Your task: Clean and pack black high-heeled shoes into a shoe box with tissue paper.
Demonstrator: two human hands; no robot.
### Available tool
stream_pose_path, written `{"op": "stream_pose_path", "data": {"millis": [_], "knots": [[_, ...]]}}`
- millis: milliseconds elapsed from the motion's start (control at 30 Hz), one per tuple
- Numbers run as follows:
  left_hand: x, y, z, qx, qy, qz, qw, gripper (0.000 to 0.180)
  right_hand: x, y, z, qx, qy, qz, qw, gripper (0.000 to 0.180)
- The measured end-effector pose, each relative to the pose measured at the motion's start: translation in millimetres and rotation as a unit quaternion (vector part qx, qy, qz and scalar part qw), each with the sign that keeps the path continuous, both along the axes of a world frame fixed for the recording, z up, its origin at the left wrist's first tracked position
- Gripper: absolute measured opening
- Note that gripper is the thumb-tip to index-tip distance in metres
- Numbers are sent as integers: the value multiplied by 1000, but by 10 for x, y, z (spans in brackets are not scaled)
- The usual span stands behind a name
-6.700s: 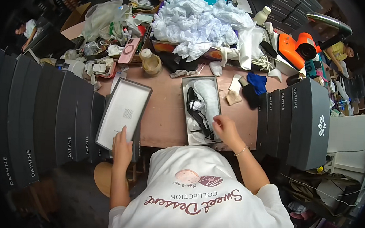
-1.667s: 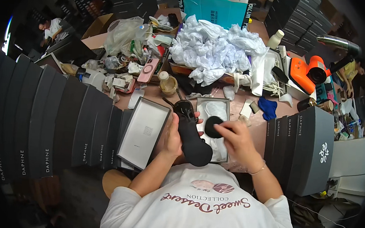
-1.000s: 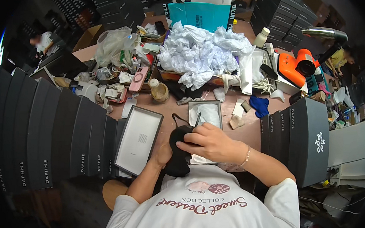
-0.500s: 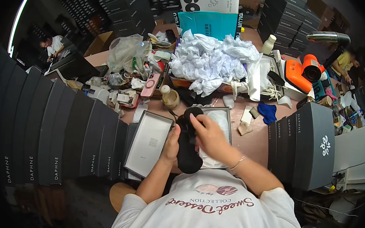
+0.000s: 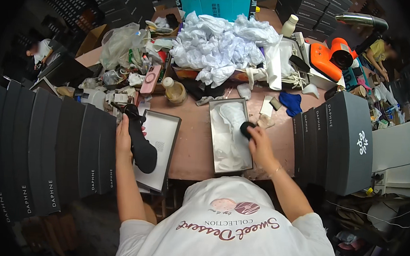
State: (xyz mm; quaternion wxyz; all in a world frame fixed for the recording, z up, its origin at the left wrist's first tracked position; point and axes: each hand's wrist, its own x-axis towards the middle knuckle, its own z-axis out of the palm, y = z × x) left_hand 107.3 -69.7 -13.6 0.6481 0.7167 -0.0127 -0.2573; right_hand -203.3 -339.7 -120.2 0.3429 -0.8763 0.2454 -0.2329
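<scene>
Far left: row of dark shoeboxes (image 5: 65, 151), standing on edge; the outermost sink into the black rim of the view and cannot be counted.
Behind these: one co-worker (image 5: 41, 50), lower body hidden by a dark panel.
Left hand (image 5: 124, 139), well apart from the right, clasped about a black shoe (image 5: 143, 154); some fingers hidden behind it. Shoe held sole-side to view, strap end blurred against the clutter.
Beneath the shoe in view: pale-lined box lid (image 5: 165, 144), partly covered; whether shoe and lid touch cannot be told.
Above: clear plastic bag (image 5: 118, 48), contents indistinct; pink phone (image 5: 150, 79); jar (image 5: 175, 92) with pale cap.
Centre: pinkish surface (image 5: 191, 151); heap of crumpled white paper (image 5: 225, 46), hiding most of its container; turquoise carton (image 5: 216, 5), top cut off.
Open shoebox (image 5: 213, 140), lined with white paper (image 5: 230, 118); anything under the paper is out of sight.
Right hand (image 5: 261, 146), pinching a black round pad (image 5: 247, 129) at the box's right edge; fingertips partly obscured.
Right: blue cloth (image 5: 291, 104); orange device (image 5: 324, 63); upright dark boxes (image 5: 349, 143); second co-worker (image 5: 377, 54), partly masked.
</scene>
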Motion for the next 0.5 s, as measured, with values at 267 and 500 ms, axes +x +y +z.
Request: {"op": "stream_pose_path", "data": {"millis": [267,500], "knots": [[-519,-327,-290,230,-453,-141,850,32,329,-44,-373,-141,257,48,955,61],[-2064,-1324,-1821,258,-461,-560,638,31,139,-344,-801,181,-21,34,983,15]]}}
